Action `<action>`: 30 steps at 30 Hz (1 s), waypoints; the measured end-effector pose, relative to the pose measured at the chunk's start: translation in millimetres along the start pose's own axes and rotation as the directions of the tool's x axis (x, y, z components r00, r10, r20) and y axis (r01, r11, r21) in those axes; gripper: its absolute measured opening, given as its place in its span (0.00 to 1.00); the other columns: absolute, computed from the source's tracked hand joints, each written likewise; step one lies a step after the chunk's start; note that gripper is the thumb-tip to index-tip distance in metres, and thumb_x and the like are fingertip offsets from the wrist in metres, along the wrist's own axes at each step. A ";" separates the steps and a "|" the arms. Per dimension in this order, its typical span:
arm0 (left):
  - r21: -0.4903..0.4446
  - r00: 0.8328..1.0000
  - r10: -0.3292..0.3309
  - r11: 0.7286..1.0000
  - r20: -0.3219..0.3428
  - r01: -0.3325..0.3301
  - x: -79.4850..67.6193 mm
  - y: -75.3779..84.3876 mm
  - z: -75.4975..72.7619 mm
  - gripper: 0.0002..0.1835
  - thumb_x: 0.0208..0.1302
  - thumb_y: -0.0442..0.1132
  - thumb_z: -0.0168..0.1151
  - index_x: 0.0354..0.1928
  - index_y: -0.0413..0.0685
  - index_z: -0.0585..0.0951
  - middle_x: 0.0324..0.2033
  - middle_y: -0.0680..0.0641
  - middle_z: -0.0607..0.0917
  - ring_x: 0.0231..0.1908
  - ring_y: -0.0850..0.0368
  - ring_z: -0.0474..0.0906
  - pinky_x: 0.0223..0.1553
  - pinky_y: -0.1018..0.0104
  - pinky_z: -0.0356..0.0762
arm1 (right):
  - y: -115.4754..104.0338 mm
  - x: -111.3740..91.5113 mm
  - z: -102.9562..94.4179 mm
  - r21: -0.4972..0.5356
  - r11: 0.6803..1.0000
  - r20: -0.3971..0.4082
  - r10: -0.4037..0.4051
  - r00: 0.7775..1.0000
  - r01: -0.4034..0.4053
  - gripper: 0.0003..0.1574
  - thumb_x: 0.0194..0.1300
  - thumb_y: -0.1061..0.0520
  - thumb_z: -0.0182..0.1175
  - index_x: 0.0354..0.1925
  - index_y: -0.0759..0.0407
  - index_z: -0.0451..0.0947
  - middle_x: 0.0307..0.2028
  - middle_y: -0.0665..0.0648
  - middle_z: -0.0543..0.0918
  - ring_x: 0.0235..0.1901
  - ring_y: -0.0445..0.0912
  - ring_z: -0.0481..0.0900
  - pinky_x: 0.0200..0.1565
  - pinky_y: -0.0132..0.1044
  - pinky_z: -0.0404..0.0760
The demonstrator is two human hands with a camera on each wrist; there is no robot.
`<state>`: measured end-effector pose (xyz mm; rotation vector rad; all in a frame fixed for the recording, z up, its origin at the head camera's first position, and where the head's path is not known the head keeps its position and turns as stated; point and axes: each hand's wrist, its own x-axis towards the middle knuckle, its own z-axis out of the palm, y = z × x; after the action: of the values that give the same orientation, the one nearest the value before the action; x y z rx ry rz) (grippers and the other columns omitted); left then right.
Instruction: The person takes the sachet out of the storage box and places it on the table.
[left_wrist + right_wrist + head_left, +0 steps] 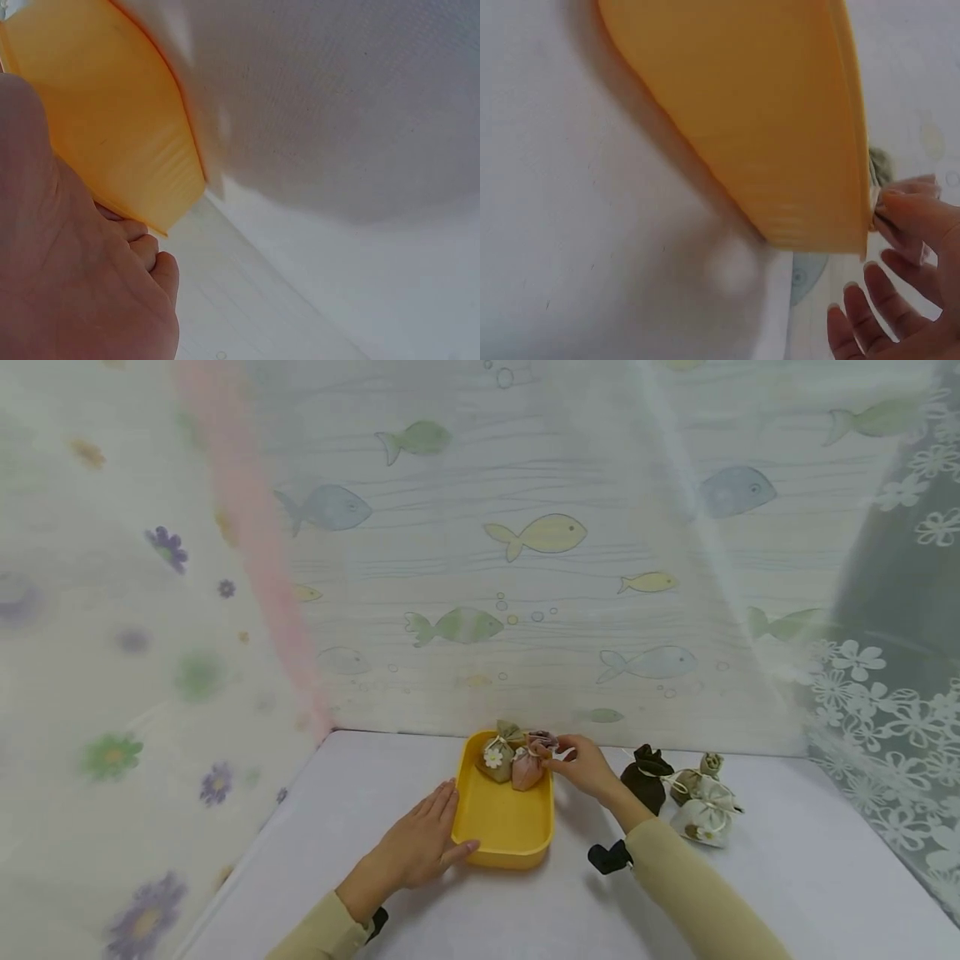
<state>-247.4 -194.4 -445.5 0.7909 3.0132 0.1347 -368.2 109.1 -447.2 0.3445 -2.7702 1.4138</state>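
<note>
A yellow tray [502, 822] stands on the white table. At its far end lie a green drawstring pouch [496, 758] with a white flower and a pink drawstring pouch [527, 767]. My right hand [588, 768] reaches over the tray's right rim and pinches the gathered top of the pink pouch between thumb and index finger. In the right wrist view, the other fingers [891, 300] spread apart beside the tray wall. My left hand [420, 839] rests along the tray's left side, its fingers fairly straight and its thumb over the near left corner.
Right of the tray, beside my right forearm, a dark brown pouch [645, 778], an olive pouch [684, 785] and a whitish pouch [707, 814] stand close together. A fish-print curtain [525, 577] hangs behind the table's far edge. A flower-print curtain [135, 693] borders the left.
</note>
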 end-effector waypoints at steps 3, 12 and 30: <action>0.012 1.000 -0.003 1.000 0.017 0.003 1.2 1.5 0.8 0.52 0.75 0.73 0.34 0.78 0.30 0.55 0.80 0.34 0.50 0.79 0.42 0.46 0.77 0.46 0.52 | -1.5 2.9 5.2 -0.012 1.000 -0.007 0.001 1.000 -0.001 0.27 0.66 0.54 0.71 0.59 0.65 0.79 0.51 0.62 0.79 0.43 0.52 0.75 0.38 0.37 0.76; 0.009 1.000 0.006 1.000 0.026 -0.006 2.0 4.5 1.9 0.51 0.76 0.72 0.35 0.78 0.30 0.54 0.80 0.34 0.50 0.79 0.41 0.46 0.77 0.46 0.52 | -3.9 6.9 18.8 0.034 0.999 -0.058 -0.006 0.998 0.008 0.21 0.62 0.60 0.72 0.51 0.70 0.81 0.46 0.64 0.79 0.45 0.55 0.76 0.48 0.48 0.78; 0.022 0.999 -0.010 1.000 0.031 0.010 1.4 1.6 -1.4 0.51 0.76 0.71 0.35 0.78 0.30 0.54 0.80 0.34 0.49 0.79 0.41 0.46 0.77 0.46 0.52 | -21.9 -0.3 7.1 -0.060 0.991 -0.011 -0.124 0.992 0.124 0.17 0.66 0.60 0.69 0.50 0.69 0.81 0.47 0.65 0.84 0.48 0.58 0.79 0.52 0.54 0.79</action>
<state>-247.9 -192.4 -444.0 0.7719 2.9938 0.0889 -362.9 91.1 -434.0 0.4934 -2.7192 1.2994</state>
